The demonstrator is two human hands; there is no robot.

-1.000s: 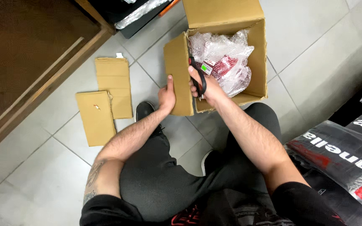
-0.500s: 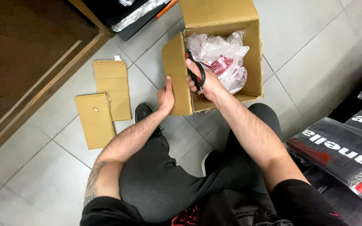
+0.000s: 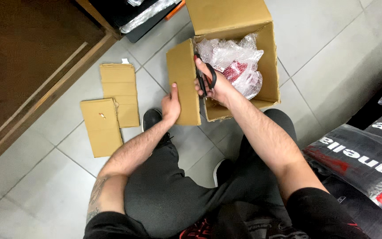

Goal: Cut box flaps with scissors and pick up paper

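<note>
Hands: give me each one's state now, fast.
Left hand: holding the box flap.
Right hand: closed on black scissors at the flap's edge.

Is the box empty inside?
No, the box holds crumpled clear plastic bags with something red showing inside them.

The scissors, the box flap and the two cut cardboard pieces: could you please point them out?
Scissors (image 3: 207, 79), head view, on the black handle loops.
Box flap (image 3: 183, 84), head view, on its outer face.
Cardboard pieces (image 3: 120, 93), head view, on the farther piece's middle.
</note>
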